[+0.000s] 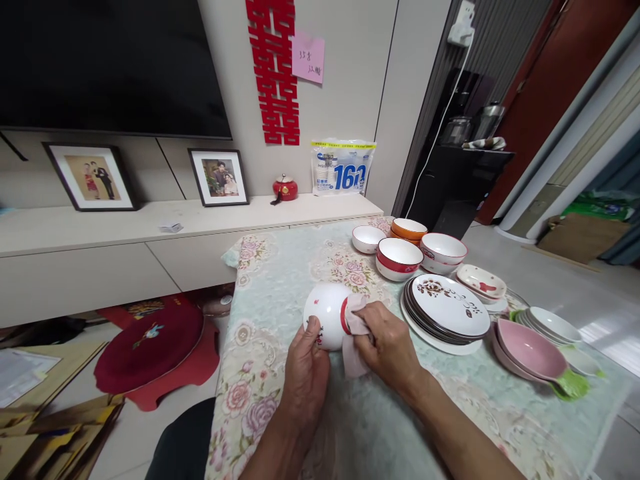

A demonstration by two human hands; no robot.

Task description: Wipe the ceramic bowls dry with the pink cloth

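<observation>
A white bowl (327, 313) with red marks is tipped on its side above the table, its red-ringed foot turned to the right. My left hand (306, 363) grips it from below, thumb on the outer wall. In my right hand (387, 340) is a pale pink cloth (354, 363), pressed against the bowl's foot; one end hangs down. Right of my hands stands a stack of dark-rimmed plates (447, 307), the top one with a brown flower print. Behind it are a red-banded bowl (399, 259) and a small white bowl (369, 239).
A flowered tablecloth (280, 267) covers the table. Orange bowls (409, 229), white bowls with red rims (444, 248), oblong dishes (481, 281) and pink leaf-handled bowls (533, 350) stand at the right. A red stool (150, 347) is at the left; picture frames (219, 177) line the cabinet.
</observation>
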